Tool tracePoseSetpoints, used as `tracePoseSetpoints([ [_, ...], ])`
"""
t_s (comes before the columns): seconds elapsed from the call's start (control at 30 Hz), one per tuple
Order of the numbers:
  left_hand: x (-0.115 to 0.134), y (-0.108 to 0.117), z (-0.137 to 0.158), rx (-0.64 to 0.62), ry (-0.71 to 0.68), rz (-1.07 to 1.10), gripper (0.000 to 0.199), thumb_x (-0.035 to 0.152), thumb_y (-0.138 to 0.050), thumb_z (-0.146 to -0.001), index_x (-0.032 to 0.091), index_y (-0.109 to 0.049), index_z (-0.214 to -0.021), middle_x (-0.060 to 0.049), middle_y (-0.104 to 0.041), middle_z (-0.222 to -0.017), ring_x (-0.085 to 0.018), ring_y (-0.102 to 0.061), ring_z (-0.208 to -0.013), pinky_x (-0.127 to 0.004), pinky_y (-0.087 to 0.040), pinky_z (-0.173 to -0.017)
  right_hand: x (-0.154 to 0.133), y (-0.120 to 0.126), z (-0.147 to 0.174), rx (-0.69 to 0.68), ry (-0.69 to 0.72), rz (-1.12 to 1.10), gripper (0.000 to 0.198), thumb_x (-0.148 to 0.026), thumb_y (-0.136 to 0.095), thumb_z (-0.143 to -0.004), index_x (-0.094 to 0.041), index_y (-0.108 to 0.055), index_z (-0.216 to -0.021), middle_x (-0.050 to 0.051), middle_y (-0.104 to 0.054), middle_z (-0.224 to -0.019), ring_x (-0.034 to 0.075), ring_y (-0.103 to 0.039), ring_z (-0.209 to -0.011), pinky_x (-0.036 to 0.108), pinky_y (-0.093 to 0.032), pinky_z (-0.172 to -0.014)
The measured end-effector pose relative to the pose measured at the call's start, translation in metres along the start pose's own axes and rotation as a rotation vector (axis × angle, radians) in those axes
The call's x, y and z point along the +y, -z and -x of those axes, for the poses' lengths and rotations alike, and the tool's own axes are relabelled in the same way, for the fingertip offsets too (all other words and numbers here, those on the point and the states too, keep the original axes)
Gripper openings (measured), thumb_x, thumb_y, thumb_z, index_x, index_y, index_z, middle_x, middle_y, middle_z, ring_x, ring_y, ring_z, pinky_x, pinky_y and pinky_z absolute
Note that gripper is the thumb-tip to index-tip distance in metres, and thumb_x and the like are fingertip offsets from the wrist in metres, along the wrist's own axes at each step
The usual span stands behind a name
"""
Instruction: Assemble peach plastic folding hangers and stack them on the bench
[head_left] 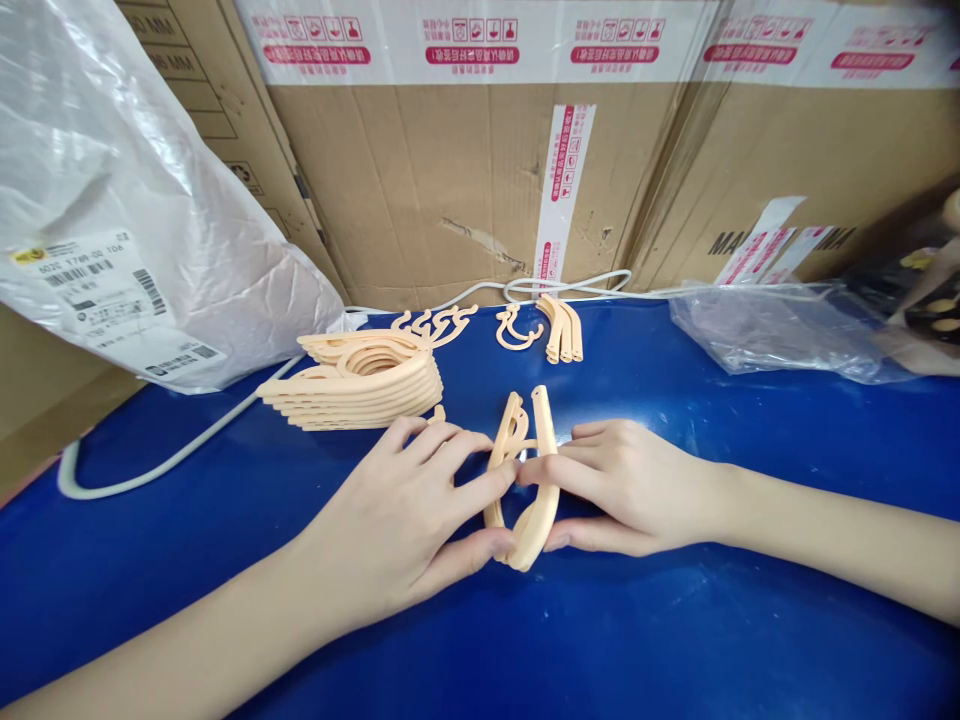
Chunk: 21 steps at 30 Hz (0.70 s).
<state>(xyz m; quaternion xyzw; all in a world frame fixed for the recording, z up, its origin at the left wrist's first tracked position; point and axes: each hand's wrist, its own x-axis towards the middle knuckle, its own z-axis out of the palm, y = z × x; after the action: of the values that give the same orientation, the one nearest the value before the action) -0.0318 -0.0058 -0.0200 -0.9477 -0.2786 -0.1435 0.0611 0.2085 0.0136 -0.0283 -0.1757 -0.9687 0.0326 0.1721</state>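
Observation:
Between both hands, on the blue table (645, 640), is a folded cream plastic hanger (541, 500), its two arms pointing away from me. My left hand (420, 510) grips its left side, thumb near the bottom bend and index finger reaching across. From the other side my right hand (626, 485) holds the right arm, index finger over it and thumb low by the curve. Just beyond my left fingers lies a stack of folded hangers (360, 390). Several loose hooks (435, 325) rest behind that stack, and a small cream piece is partly hidden by my left fingers.
More hooks (517, 330) and a few curved hanger arms (562, 330) lie at the table's back. A white cable (180, 455) loops along the left and rear. A white plastic parcel (150, 220), cardboard boxes (450, 180) and a clear plastic bag (780, 330) border the work area.

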Motion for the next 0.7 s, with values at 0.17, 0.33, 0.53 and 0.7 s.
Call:
tracePoseSetpoints([
  [0.17,0.002,-0.002,0.001,0.007,-0.015,-0.052,0.041,0.041,-0.031,-0.099,0.017,-0.057,-0.119,-0.009,-0.063,-0.111,-0.025,-0.054,-0.098,-0.040,-0.036,-0.080,-0.003,-0.001,0.003,0.099,0.054,0.197,0.029,-0.031,-0.037,-0.099,-0.011,-0.056,-0.108,0.001,-0.066,-0.071,0.012,-0.054,-0.050,0.028,-0.038,-0.049],
  [0.33,0.002,-0.001,0.000,-0.006,-0.016,-0.088,0.043,0.037,-0.028,-0.099,0.015,-0.056,-0.123,-0.010,-0.062,-0.117,-0.027,-0.054,-0.101,-0.041,-0.035,-0.081,-0.010,0.003,0.007,0.221,0.164,0.434,0.026,-0.013,-0.044,-0.092,-0.007,-0.059,-0.112,0.001,-0.068,-0.068,0.012,-0.060,-0.053,0.027,-0.046,-0.051],
  [0.53,0.002,-0.002,0.002,-0.009,0.031,-0.098,0.046,0.039,-0.030,-0.099,0.016,-0.050,-0.133,-0.010,-0.057,-0.130,-0.026,-0.054,-0.106,-0.041,-0.035,-0.085,-0.016,0.006,0.005,0.262,0.183,0.462,0.027,-0.026,-0.048,-0.093,-0.007,-0.063,-0.105,0.001,-0.067,-0.064,0.012,-0.062,-0.056,0.026,-0.051,-0.053],
  [0.7,0.003,-0.004,0.002,-0.012,0.046,-0.096,0.048,0.042,-0.031,-0.098,0.015,-0.048,-0.135,-0.011,-0.056,-0.132,-0.026,-0.055,-0.108,-0.041,-0.036,-0.085,-0.013,0.002,0.005,0.218,0.163,0.432,0.026,-0.016,-0.040,-0.094,-0.006,-0.061,-0.105,0.002,-0.066,-0.062,0.012,-0.060,-0.051,0.026,-0.047,-0.045],
])
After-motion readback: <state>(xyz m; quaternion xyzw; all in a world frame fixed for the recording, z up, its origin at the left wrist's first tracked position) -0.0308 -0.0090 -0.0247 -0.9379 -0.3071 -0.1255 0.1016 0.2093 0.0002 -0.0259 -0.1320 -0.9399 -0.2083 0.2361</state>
